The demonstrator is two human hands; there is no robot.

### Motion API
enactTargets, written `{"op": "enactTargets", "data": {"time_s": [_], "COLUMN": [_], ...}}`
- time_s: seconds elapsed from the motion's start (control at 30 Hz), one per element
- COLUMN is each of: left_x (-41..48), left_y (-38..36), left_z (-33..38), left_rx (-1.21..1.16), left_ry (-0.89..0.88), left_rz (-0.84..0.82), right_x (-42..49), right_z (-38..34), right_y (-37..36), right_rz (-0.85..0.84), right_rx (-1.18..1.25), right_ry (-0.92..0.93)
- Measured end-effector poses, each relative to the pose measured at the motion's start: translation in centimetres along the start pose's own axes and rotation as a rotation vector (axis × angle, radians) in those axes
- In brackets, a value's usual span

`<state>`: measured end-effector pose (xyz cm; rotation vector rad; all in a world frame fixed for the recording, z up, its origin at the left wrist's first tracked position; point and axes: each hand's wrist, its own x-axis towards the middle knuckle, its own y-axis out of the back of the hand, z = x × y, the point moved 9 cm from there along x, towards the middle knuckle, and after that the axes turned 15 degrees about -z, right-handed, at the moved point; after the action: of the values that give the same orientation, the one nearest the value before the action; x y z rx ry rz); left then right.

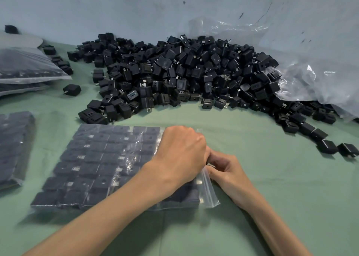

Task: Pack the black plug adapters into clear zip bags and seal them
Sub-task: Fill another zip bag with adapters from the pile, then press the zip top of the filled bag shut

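Note:
A clear zip bag [101,166] lies flat on the green cloth in front of me, filled with rows of black plug adapters. Its open zip edge [208,189] runs along the bag's right side. My left hand [180,152] lies curled over that right side, its fingers gripping the zip edge. My right hand [226,171] pinches the same edge from the right, fingertips touching my left hand's. A big heap of loose black adapters [184,75] lies behind the bag against the wall.
Filled bags lie at the left [13,147] and far left back [27,65]. A large crumpled clear plastic sack [310,77] sits at the right against the wall. Stray adapters [328,147] trail along the right. The green cloth [272,178] covers the table.

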<state>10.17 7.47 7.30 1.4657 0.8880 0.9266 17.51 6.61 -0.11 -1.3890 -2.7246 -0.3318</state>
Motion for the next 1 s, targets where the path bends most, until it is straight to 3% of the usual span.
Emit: {"op": "enactTargets", "data": {"time_s": [0.43, 0.73, 0.83, 1.0], "left_x": [-0.8, -0.7, -0.7, -0.6], "left_y": [0.4, 0.3, 0.3, -0.8], "left_z": [1.7, 1.2, 1.5, 2.5], "left_rx": [0.011, -0.043, -0.033, 0.054], "left_ry": [-0.088, -0.073, -0.096, -0.098], "left_rz": [0.029, -0.060, -0.063, -0.116], "right_x": [0.0, 0.3, 0.4, 0.9], "right_z": [-0.8, 0.0, -0.1, -3.1], "right_y": [-0.1, -2.4, -2.7, -2.9], "right_rz": [0.180, -0.129, -0.134, -0.019], "right_rx": [-0.280, -0.296, -0.392, -0.709], "right_ry": [0.079, -0.061, -0.047, 0.146]}}
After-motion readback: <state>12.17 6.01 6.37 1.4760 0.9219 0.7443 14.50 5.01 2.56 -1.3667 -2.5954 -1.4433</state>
